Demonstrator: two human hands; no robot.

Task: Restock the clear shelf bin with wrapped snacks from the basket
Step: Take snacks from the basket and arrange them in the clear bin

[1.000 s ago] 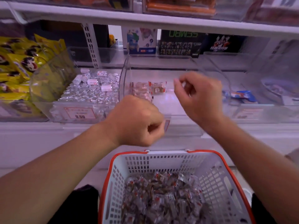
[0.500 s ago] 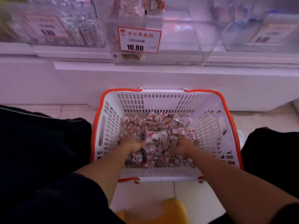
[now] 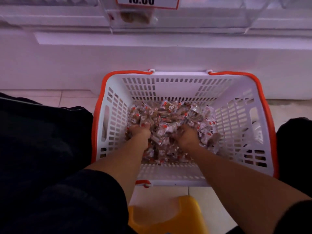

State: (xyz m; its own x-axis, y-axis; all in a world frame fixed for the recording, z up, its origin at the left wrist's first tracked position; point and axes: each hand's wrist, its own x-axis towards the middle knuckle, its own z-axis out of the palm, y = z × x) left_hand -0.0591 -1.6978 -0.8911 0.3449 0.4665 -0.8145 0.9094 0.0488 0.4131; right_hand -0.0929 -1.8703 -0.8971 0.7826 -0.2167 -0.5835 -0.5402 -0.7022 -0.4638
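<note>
A white basket with an orange rim (image 3: pixel 182 85) stands on the floor between my knees. A heap of small wrapped snacks (image 3: pixel 170 114) in clear, red and white wrappers covers its bottom. My left hand (image 3: pixel 139 133) is sunk in the left side of the heap, its fingers curled round a bunch of snacks. My right hand (image 3: pixel 185 136) digs into the middle right, fingers curled into the snacks too. The clear shelf bin (image 3: pixel 211 17) shows only by its lower front at the top, with a 10.80 price label (image 3: pixel 146 2).
A white shelf base (image 3: pixel 152 54) runs behind the basket. A yellow stool (image 3: pixel 168 215) sits under me at the bottom. My dark-clothed knees flank the basket on the tiled floor (image 3: pixel 74 100).
One second ago both hands were up at the shelf bin. They dropped into the basket and my view tilted down; since half a second ago the fingers have closed deeper into the heap.
</note>
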